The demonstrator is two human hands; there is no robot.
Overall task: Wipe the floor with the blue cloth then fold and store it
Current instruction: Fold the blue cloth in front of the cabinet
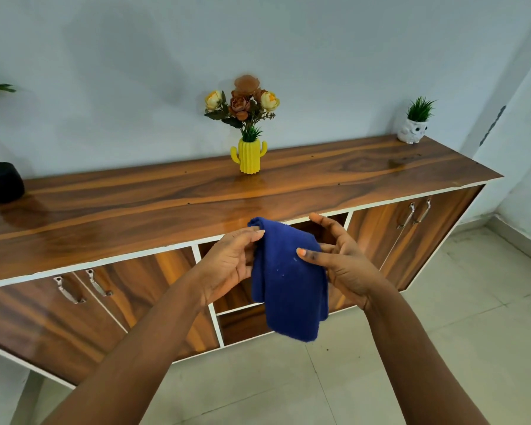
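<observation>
Folded blue cloth (288, 280) held in the air between left hand (227, 265) and right hand (341, 265), before the wooden sideboard (166, 204), yellow cactus vase (249, 156) near its back edge

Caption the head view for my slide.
Both hands, left hand and right hand, hold a folded blue cloth before the wooden sideboard's open shelves.

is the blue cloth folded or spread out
Folded: the blue cloth hangs doubled in a narrow strip between the left hand and right hand.
</observation>
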